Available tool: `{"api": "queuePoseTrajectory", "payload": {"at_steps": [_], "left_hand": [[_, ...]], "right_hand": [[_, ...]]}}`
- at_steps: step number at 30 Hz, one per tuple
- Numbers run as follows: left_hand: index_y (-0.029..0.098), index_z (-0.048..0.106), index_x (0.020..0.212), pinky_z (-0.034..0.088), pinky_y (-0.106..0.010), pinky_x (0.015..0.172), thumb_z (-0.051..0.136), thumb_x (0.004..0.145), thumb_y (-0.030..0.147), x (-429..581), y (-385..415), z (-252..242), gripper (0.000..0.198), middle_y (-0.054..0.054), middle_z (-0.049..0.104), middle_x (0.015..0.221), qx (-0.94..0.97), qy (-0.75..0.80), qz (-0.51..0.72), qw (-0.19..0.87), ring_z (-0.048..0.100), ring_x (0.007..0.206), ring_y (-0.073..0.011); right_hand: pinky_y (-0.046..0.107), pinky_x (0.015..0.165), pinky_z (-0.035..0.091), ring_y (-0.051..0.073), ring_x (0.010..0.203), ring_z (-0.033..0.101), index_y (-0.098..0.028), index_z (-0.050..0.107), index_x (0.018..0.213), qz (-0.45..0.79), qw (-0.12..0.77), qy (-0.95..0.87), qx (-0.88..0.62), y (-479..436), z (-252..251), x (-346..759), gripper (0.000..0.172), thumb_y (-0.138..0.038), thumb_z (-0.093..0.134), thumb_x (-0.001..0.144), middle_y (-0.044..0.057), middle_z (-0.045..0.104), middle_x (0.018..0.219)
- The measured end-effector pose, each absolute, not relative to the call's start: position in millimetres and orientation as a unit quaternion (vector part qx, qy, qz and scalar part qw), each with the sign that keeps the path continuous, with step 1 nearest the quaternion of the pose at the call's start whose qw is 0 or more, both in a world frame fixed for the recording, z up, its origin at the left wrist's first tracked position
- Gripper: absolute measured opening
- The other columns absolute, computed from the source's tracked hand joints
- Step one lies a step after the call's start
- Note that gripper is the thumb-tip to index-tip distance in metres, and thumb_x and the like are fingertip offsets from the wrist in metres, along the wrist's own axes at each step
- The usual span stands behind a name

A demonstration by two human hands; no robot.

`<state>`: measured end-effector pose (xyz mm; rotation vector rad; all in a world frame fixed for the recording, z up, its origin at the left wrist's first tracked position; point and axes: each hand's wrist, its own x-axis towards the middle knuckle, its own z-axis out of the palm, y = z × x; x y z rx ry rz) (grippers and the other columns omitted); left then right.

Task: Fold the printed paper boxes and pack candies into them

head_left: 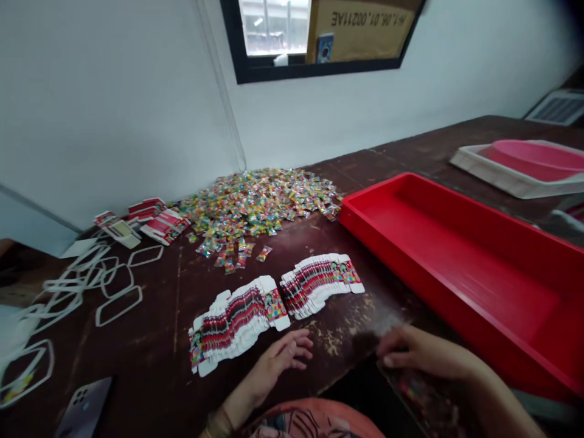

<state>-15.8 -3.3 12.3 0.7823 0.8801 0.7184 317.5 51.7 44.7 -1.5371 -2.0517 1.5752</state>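
Note:
My left hand [279, 360] rests on the dark wooden table [155, 365] with fingers loosely spread, just below a fanned row of flat printed cartons [237, 322]. A second fanned row of cartons [319, 283] lies to its right. My right hand [420, 353] hovers at the table's near edge, fingers curled down and partly blurred; whether it holds anything does not show. A big heap of small colourful wrapped sachets [255, 201] lies farther back against the wall.
A long empty red tray [460, 267] sits at the right. Behind it is a white tray holding a pink one [524, 161]. White paper bands [91, 286] and stacked cartons [146, 222] lie at the left. A phone [84, 410] lies near the front edge.

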Motion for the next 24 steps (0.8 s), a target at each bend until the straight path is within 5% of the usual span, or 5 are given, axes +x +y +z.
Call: {"api": "queuePoseTrajectory", "payload": {"at_steps": [3,8,12,20,24], "left_hand": [[0.018,0.056,0.123,0.044,-0.037,0.087,0.054,0.087,0.042,-13,0,12,0.044,-0.014,0.058,0.117,0.382,0.413,0.31,0.767,0.057,0.102,-0.0234],[0.018,0.058,0.12,0.045,-0.032,0.079,0.058,0.084,0.036,1,-5,10,0.04,-0.012,0.061,0.11,0.42,0.396,0.266,0.772,0.059,0.093,-0.02],[0.019,0.059,0.118,0.046,-0.031,0.078,0.058,0.084,0.034,2,-10,7,0.037,-0.01,0.062,0.108,0.414,0.414,0.272,0.764,0.059,0.092,-0.0188],[0.02,0.058,0.122,0.042,-0.038,0.097,0.066,0.078,0.038,5,2,17,0.048,-0.012,0.059,0.124,0.298,0.448,0.407,0.738,0.053,0.117,-0.0265],[0.016,0.062,0.112,0.046,-0.04,0.097,0.069,0.07,0.029,15,10,22,0.044,-0.01,0.068,0.11,0.18,0.504,0.41,0.739,0.058,0.111,-0.0277]], "right_hand": [[0.033,0.081,0.045,0.025,0.087,0.062,-0.019,0.073,0.081,0.342,0.103,-0.652,-0.669,86,28,305,0.029,-0.046,0.062,0.077,0.008,0.071,0.089],[0.057,0.097,0.026,0.04,0.122,0.036,-0.009,0.057,0.112,0.194,0.186,-0.552,-0.79,148,-11,247,0.048,-0.04,0.062,0.076,0.025,0.047,0.131],[0.055,0.088,0.035,0.038,0.103,0.052,-0.01,0.058,0.095,0.214,0.235,-0.517,-0.794,170,-15,257,0.038,-0.03,0.071,0.066,0.022,0.06,0.104],[0.025,0.066,0.048,0.016,0.072,0.062,-0.02,0.052,0.097,0.32,0.368,-0.563,-0.667,73,4,215,0.018,-0.033,0.052,0.085,0.002,0.066,0.082],[0.031,0.081,0.047,0.018,0.092,0.058,-0.022,0.053,0.111,0.364,0.409,-0.679,-0.49,27,11,175,0.026,-0.023,0.055,0.085,0.006,0.063,0.104]]}}
